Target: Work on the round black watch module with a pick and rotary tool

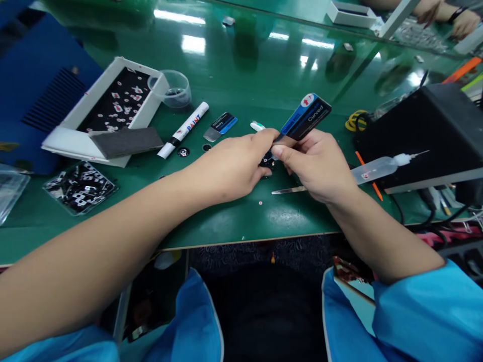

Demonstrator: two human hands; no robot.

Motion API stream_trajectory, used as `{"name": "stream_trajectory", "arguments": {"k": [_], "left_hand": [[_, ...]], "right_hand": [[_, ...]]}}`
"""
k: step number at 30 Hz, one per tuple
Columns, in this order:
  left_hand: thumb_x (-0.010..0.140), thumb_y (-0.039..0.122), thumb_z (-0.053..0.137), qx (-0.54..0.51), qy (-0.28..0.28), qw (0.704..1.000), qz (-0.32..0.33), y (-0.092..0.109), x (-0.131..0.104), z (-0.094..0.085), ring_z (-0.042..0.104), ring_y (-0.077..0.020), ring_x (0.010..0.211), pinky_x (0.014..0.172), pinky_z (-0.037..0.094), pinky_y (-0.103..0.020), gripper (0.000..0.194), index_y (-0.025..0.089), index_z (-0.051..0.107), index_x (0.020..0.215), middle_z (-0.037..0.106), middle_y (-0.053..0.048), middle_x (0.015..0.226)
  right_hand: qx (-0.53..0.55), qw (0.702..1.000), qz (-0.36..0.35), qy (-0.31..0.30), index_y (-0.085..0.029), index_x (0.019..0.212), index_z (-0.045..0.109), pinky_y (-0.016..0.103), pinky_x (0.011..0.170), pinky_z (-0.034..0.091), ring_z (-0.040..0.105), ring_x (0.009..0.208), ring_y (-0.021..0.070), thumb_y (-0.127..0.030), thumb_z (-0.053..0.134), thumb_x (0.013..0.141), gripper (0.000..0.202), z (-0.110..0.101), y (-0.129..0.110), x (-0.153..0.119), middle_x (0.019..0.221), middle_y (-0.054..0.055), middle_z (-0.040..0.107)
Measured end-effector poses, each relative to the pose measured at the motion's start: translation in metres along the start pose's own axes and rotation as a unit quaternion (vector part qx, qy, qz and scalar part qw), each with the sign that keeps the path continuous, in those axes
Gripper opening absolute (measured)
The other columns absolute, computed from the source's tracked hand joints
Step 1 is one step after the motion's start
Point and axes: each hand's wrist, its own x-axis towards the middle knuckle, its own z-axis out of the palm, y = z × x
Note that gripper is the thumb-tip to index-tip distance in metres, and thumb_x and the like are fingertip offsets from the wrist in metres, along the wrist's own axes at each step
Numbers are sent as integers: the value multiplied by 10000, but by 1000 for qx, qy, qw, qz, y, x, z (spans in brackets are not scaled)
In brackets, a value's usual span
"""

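Near the middle of the green bench my two hands meet. My right hand (320, 163) pinches a thin blue-and-black card tool (306, 116) marked "Curved", which sticks up to the right. Closed round a small dark part (267, 160), my left hand (241, 163) touches the tool's lower end; its fingers partly hide the part. Below my right hand, the metal tip of a thin tool (289, 190) points left. A second blue-and-black card (221, 126) and a white paint marker (184, 129) lie beyond my left hand, with small round black parts (183, 152) nearby.
At the left are a white box (149, 111) of small parts, a clear cup (177, 90), a tray (80, 187) of metal pieces and a blue machine (45, 75). A black device (422, 130) and a needle bottle (379, 168) stand right. Another person's hands (464, 22) show top right.
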Motion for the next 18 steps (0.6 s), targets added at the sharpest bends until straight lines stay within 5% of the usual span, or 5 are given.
{"name": "stream_trajectory", "arguments": {"k": [7, 11, 18], "left_hand": [[1122, 257, 687, 14, -17, 1000, -11, 7, 1, -6, 828, -418, 1365, 1022, 665, -442, 619, 216, 525, 1718, 806, -179, 1462], [1103, 205, 702, 0, -26, 999, -22, 11, 1, -9, 804, -419, 1431, 1080, 668, -449, 663, 205, 528, 1742, 791, -190, 1521], [1072, 194, 722, -95, 49, 994, 10, 2, -1, -2, 847, -320, 1289, 1041, 665, -384, 709, 198, 482, 1739, 822, -140, 1431]], "right_hand": [[-10, 1000, 6, 3, -225, 890, 735, 384, 978, 623, 684, 872, 176, -435, 1003, 920, 342, 1, -2, -2, 800, -35, 675], [-6, 1000, 8, 2, -221, 939, 765, 376, 955, 620, 665, 848, 161, -507, 1024, 925, 386, 2, -2, -2, 849, -27, 704], [45, 997, 49, 30, -214, 927, 750, 290, 623, 458, 537, 680, 110, -656, 1131, 780, 602, 1, -4, 1, 809, -29, 681]]}}
